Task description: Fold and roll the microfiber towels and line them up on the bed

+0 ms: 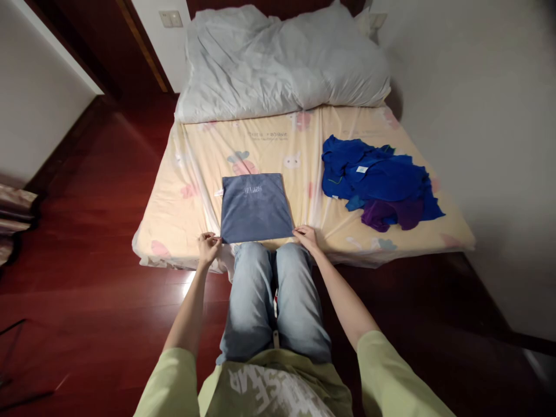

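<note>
A grey-blue cloth (256,211), roughly square with small pale lettering near its far edge, lies flat on the bed in front of my knees. My left hand (209,248) pinches its near left corner. At the near right corner, my right hand (306,237) has its fingers closed on the same cloth. A small white tag sticks out from the cloth's left side. To the right lies a crumpled heap of blue cloths (377,174), with a purple cloth (393,214) at its near side.
The bed (174,214) has a cream sheet printed with rabbits and carrots. A rolled pale grey quilt (282,63) spans its far end. White walls and a dark red wooden floor (95,231) surround it. Folded fabric (15,208) shows at the far left.
</note>
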`<state>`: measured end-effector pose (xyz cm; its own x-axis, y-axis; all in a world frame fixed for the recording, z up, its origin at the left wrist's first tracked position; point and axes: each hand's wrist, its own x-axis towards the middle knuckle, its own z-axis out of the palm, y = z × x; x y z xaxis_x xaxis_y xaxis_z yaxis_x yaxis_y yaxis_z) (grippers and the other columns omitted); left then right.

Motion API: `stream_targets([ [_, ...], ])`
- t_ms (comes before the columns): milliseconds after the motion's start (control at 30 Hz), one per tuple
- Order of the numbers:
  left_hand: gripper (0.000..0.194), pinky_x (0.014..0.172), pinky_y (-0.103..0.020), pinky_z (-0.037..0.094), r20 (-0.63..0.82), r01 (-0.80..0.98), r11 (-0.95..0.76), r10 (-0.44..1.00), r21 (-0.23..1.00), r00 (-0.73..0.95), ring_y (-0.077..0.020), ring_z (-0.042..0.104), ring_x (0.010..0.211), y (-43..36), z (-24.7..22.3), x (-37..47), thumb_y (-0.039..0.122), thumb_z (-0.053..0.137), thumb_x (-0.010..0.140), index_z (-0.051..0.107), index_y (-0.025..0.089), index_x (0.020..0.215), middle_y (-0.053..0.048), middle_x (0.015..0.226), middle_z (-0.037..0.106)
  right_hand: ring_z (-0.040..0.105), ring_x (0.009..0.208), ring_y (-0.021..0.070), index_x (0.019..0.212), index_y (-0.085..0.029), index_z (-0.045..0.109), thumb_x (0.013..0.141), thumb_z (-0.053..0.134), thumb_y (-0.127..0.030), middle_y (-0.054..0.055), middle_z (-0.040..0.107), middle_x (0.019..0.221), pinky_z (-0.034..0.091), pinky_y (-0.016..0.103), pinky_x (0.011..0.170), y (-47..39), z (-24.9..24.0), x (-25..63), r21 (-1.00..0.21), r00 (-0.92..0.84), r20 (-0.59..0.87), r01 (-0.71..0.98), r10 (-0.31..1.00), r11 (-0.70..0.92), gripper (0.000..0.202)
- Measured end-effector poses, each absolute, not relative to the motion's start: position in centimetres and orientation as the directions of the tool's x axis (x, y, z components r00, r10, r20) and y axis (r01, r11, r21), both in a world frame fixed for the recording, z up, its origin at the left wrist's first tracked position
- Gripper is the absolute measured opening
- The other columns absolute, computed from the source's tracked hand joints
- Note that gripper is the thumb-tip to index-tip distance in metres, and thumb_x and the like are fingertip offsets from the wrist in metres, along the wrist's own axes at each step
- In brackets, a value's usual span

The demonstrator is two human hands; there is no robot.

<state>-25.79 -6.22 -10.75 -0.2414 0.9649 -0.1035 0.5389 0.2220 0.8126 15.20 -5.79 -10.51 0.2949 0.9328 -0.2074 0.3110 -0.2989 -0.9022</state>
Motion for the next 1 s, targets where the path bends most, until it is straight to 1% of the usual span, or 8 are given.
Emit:
stream_targets([
  [100,0.018,0.114,-0.056,0.039,-0.051,0.673,0.199,0.971,0.712,-0.233,-0.0396,0.05,0.128,-5.6,-10.0,-26.1,0.039,0.07,0.079,0.067,0.021,0.083,-0.016,0.118,0.058,0.073,0.083,0.0273,0.08,-0.02,0.068,0.072,0.072,-0.026,0.009,0.075,0.081,0.06,0.039,0.085,-4.7,-10.0,15.2,-0.868,0.312,-0.197,0.385,0.929,-0.314,0.011],
  [200,0.033,0.115,-0.061,0.034,0.074,0.82,0.083,0.986,0.566,-0.151,-0.0434,0.045,0.136,-3.5,-8.6,-25.5,0.041,0.062,0.088,0.068,0.021,0.114,-0.02,0.137,0.057,0.069,0.109,0.0317,0.109,-0.016,0.072,0.085,0.064,-0.028,0.017,0.074,0.109,0.052,0.047,0.106,-2.3,-8.7,14.5,-0.796,0.335,-0.047,0.557,0.941,-0.238,0.028],
  [300,0.046,0.123,-0.059,0.028,0.176,0.831,-0.168,0.981,0.531,0.085,-0.039,0.035,0.152,0.7,-7.2,-23.4,0.039,0.051,0.096,0.061,0.021,0.137,-0.017,0.157,0.048,0.054,0.137,0.0338,0.137,-0.015,0.064,0.099,0.048,-0.031,0.021,0.061,0.143,0.039,0.05,0.121,1.7,-7.1,12.4,-0.639,0.158,0.164,0.769,0.974,-0.018,0.045],
  [433,0.06,0.13,-0.056,0.018,0.182,0.781,-0.379,0.925,0.496,0.333,-0.0344,0.023,0.16,7.8,-8.2,-19.8,0.045,0.045,0.099,0.053,0.015,0.151,-0.016,0.168,0.037,0.03,0.158,0.0329,0.156,-0.013,0.048,0.104,0.042,-0.034,0.016,0.035,0.169,0.024,0.054,0.13,8.2,-7.0,8.9,-0.512,-0.112,0.16,0.84,0.981,0.179,0.056],
  [633,0.084,0.131,-0.06,0.012,0.138,0.812,-0.29,0.957,0.506,0.256,-0.0384,0.015,0.162,14.5,-13.1,-18.4,0.067,0.037,0.098,0.043,0.01,0.159,-0.017,0.171,0.029,0.018,0.163,0.0321,0.165,-0.01,0.033,0.107,0.039,-0.044,0.014,0.026,0.173,0.01,0.058,0.133,14.0,-11.4,8.0,-0.431,-0.18,-0.004,0.888,0.984,0.16,0.067],
  [800,0.092,0.132,-0.064,0.005,0.115,0.814,-0.225,0.974,0.535,0.194,-0.0355,0.005,0.164,18.2,-14.4,-19.7,0.082,0.029,0.092,0.038,0.025,0.163,-0.006,0.173,0.028,0.014,0.164,0.0308,0.168,-0.013,0.025,0.108,0.027,-0.054,0.013,0.019,0.175,0.01,0.061,0.133,16.5,-13.1,9.6,-0.33,-0.137,-0.009,0.935,0.991,0.126,0.072],
  [900,0.094,0.132,-0.061,0.004,0.096,0.824,-0.206,0.978,0.527,0.183,-0.0289,0.0,0.165,20.6,-14.8,-20.3,0.089,0.022,0.089,0.046,0.03,0.158,0.0,0.169,0.037,0.014,0.164,0.0315,0.168,-0.013,0.025,0.108,0.024,-0.056,0.013,0.021,0.175,0.01,0.063,0.132,18.3,-13.3,10.0,-0.323,-0.139,-0.026,0.938,0.99,0.123,0.073],
  [1000,0.107,0.13,-0.05,0.002,0.129,0.853,-0.205,0.978,0.481,0.163,-0.0153,-0.007,0.163,21.9,-15.4,-20.5,0.094,0.01,0.086,0.05,0.022,0.153,-0.001,0.167,0.041,0.013,0.164,0.0323,0.168,-0.015,0.027,0.107,0.024,-0.059,0.012,0.024,0.174,0.01,0.065,0.132,19.5,-13.5,10.0,-0.342,-0.129,-0.026,0.933,0.991,0.112,0.075],
])
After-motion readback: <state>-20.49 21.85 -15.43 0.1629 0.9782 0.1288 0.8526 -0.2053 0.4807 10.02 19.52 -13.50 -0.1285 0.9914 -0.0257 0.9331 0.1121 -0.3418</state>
